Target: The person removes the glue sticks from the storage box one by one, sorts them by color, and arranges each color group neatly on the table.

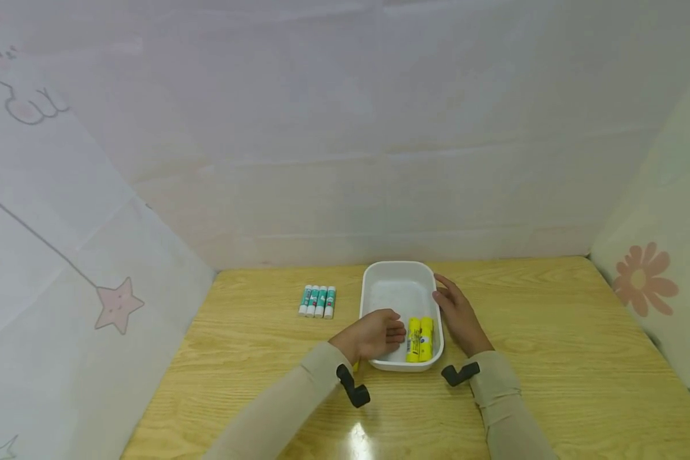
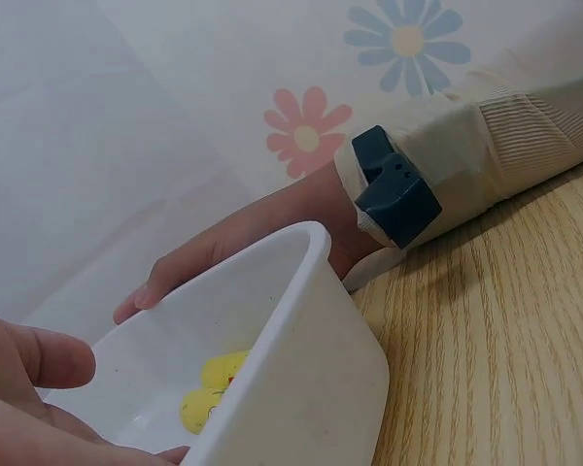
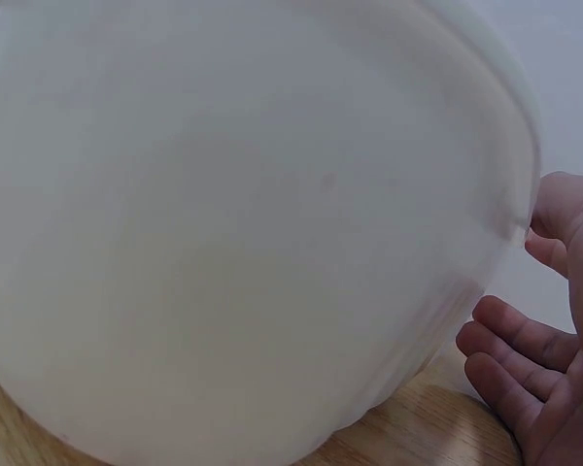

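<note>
A white plastic bin (image 1: pixel 399 268) stands on the table with two yellow printed tubes (image 1: pixel 419 340) lying side by side in its front right part. Over the front left part of the bin is my left hand (image 1: pixel 376 334), its fingers loosely bent, nothing visibly held. The left wrist view shows that thumb (image 2: pixel 58 360) apart from the tubes. My right hand (image 1: pixel 460 317) is at the bin's right side, touching the rim. In the right wrist view, its fingers (image 3: pixel 515 349) spread near the outer wall. Part of a yellow thing (image 1: pixel 356 366) peeks out beside my left wrist.
Several teal and white glue sticks (image 1: pixel 317 301) lie in a row left of the bin. The wooden table (image 1: pixel 552 332) meets a pale cloth backdrop (image 1: pixel 408 160) at its back edge. Printed cloth stands on both sides.
</note>
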The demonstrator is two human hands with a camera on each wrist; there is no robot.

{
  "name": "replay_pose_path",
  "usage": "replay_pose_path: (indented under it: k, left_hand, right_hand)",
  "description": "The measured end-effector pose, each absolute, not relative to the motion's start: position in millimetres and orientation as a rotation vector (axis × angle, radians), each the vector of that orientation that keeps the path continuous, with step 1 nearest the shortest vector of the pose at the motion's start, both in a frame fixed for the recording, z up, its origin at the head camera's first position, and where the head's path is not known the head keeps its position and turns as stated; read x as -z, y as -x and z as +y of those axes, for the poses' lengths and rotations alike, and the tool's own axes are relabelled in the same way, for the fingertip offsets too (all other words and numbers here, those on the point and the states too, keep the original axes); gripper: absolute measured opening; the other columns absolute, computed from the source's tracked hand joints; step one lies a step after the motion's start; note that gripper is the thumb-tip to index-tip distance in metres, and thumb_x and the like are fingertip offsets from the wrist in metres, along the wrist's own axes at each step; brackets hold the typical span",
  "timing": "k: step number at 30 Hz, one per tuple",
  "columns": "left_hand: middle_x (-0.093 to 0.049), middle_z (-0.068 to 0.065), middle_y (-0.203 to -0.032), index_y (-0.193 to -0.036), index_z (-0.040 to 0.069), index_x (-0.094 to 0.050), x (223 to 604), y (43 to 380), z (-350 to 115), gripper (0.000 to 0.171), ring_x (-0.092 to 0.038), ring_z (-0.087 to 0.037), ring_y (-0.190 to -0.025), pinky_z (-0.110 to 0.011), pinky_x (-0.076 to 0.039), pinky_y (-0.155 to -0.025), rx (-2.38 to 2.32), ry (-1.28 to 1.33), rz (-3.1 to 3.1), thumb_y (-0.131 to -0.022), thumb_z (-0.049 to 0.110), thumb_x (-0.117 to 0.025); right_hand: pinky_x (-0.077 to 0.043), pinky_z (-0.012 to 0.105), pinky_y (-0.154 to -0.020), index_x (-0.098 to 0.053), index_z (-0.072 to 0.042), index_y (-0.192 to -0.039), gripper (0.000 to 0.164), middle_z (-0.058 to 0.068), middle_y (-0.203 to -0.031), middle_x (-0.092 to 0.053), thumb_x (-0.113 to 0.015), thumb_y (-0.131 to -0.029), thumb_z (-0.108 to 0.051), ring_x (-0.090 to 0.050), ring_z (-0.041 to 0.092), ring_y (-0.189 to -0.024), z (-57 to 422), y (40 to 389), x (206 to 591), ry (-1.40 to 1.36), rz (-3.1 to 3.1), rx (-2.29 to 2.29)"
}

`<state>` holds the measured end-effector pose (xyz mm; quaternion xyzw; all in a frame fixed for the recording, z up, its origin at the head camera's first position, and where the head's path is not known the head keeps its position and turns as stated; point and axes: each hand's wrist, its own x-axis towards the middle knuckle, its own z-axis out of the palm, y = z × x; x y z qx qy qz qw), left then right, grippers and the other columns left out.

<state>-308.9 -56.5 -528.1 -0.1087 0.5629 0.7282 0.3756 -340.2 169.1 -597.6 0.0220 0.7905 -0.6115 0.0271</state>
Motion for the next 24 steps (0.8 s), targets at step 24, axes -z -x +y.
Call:
replay_pose_path:
  k: [24]
  left_hand:
    - [-0.049,-0.018,-0.136,-0.136,-0.005,-0.043,533.2,314.2,-53.4,0.046,-0.050,-0.030,-0.122,-0.045,-0.041,-0.104,-1.816,0.048,1.354,-0.102,0.026,-0.041]
  right_hand:
    - [-0.035,0.052,-0.108,-0.034,-0.047,-0.147,0.054,0.010,-0.142,-0.047,-0.049,-0.096,-0.057,-0.045,0.030,-0.130,169.2,340.9,600.0,-0.037,2.416,1.927]
